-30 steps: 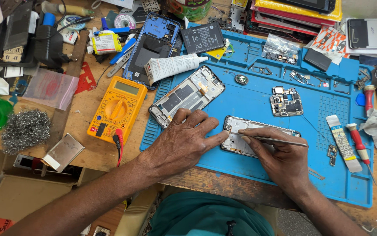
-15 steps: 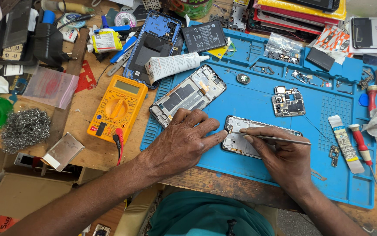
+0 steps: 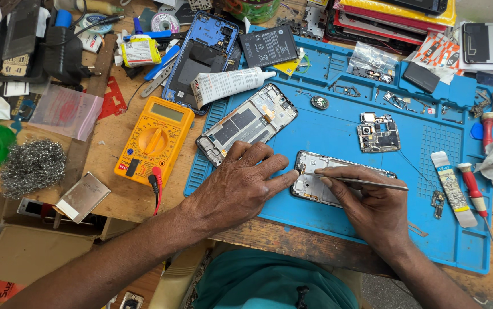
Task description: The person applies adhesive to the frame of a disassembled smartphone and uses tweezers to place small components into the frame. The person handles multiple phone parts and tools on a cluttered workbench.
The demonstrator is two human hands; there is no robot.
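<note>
Opened black-framed phone body [image 3: 315, 183] is lain flat on the blue silicone work mat [image 3: 338, 131], steadied by the left hand's [image 3: 240, 183] spread fingertips; thin metal tweezers [image 3: 366, 182] are pinched shut-fingered by the right hand [image 3: 372, 209].

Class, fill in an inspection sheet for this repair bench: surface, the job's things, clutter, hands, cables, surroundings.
Surface: blue repair mat on a wooden bench.
Job's things: opened phone frame flat on the mat; thin metal tool with its tip at the frame's left end.
Clutter: yellow multimeter, white glue tube, second opened phone, loose circuit board, steel wool.
Hands: left hand steadies the frame's left end; right hand grips the tool.
Cables: multimeter probe leads hang off the bench edge.
Surroundings: cardboard boxes below.
</note>
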